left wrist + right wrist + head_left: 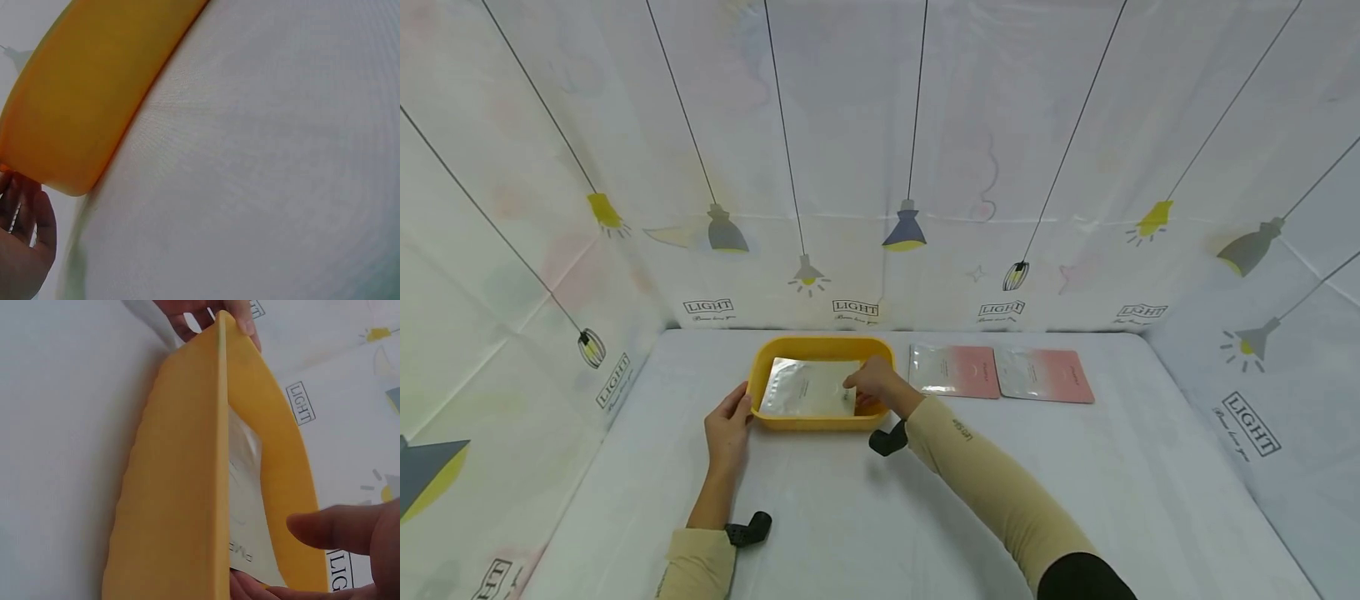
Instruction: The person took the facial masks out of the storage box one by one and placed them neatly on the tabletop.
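Observation:
In the head view a yellow tray [820, 423] sits toward the back of the white table. Inside it lies a pale silvery flat packet [805, 387]. My left hand [727, 433] holds the tray's left end, its fingers at the rim. My right hand [880, 385] reaches into the tray at the packet's right edge. The right wrist view shows that thumb [337, 528] spread over the packet's printed end, apart from it, with the other fingers [250, 589] low at its edge and partly hidden behind the tray's near wall.
Two pink-and-silver flat packets, a left one [962, 371] and a right one [1048, 375], lie side by side to the right of the tray. A white curtain [955, 275] with lamp prints stands behind the table [820, 517] and on both sides.

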`<action>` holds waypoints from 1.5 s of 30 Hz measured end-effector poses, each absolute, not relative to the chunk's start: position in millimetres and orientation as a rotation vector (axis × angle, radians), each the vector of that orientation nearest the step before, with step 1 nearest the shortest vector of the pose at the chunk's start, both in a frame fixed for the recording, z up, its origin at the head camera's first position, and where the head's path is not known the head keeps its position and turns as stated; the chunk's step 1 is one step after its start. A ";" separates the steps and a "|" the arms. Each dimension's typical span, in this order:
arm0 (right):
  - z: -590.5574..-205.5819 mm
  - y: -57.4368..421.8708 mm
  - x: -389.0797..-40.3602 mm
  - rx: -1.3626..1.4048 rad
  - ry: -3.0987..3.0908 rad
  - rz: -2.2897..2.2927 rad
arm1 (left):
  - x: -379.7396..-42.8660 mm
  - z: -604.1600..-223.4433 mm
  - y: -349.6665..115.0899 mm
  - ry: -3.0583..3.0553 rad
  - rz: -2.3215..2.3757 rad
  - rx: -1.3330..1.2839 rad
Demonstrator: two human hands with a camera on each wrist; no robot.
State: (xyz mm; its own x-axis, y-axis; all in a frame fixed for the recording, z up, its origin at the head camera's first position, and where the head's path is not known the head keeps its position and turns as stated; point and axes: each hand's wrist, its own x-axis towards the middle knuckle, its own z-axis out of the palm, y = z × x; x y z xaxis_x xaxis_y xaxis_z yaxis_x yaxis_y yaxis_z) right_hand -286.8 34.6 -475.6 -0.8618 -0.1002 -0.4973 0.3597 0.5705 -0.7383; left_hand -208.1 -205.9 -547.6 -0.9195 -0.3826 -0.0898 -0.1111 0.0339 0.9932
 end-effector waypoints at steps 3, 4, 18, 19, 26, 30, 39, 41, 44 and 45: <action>-477.0 32.5 -286.5 0.244 2.322 -1.287 | -208.4 -548.3 -206.1 -2.095 -1.993 0.500; -477.1 31.9 -286.3 0.256 2.320 -1.314 | -208.3 -548.3 -206.1 -2.090 -1.995 0.497; -478.4 19.8 -274.4 0.223 2.314 -1.484 | -209.3 -551.8 -206.5 -2.067 -1.952 0.489; -478.5 19.4 -274.1 0.227 2.323 -1.498 | -209.3 -551.9 -206.6 -2.070 -1.953 0.493; -482.5 20.4 -273.8 0.236 2.328 -1.598 | -207.9 -550.4 -206.2 -2.087 -1.971 0.514; -483.5 23.4 -275.6 0.254 2.268 -1.707 | -207.6 -549.8 -206.3 -2.105 -1.963 0.502; -478.0 33.7 -276.2 0.272 2.178 -1.830 | -208.1 -547.9 -206.3 -2.118 -1.968 0.538; -476.6 36.9 -275.6 0.271 2.164 -1.847 | -208.3 -547.9 -206.1 -2.123 -1.973 0.541; -473.8 41.6 -274.9 0.267 2.138 -1.880 | -208.6 -548.8 -206.3 -2.136 -1.967 0.546; -472.5 43.3 -274.5 0.266 2.134 -1.885 | -208.5 -549.0 -206.4 -2.142 -1.963 0.548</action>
